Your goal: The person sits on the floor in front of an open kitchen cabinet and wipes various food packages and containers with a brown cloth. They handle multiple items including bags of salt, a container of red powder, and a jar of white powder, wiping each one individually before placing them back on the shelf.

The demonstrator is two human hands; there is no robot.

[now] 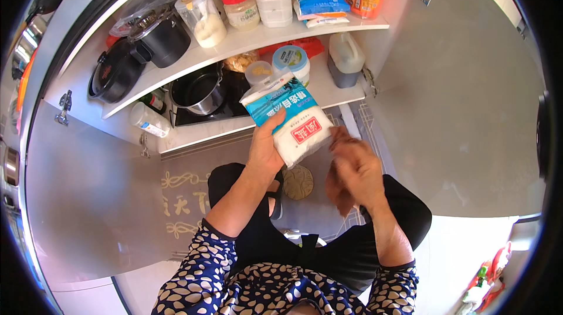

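My left hand (265, 150) is closed round the lower left side of a bag of salt (302, 116), its thumb across the front. The bag is clear, white and blue plastic with a red label, tilted in front of the lower shelf. Just to its right, my right hand (362, 168) is smeared by motion. A brown cloth (338, 191) is gripped in that hand, one end hanging below the fingers and another part reaching the bag's lower right corner.
Open cabinet doors (463, 116) flank me. Its upper shelf (234, 43) bears black pots (161, 39), red-lidded jars (272, 1) and blue packets (318, 0). Below stand a steel pan (199, 95), a white tub (291, 63) and a jug of dark liquid (346, 60). A patterned mat (187, 183) covers the floor.
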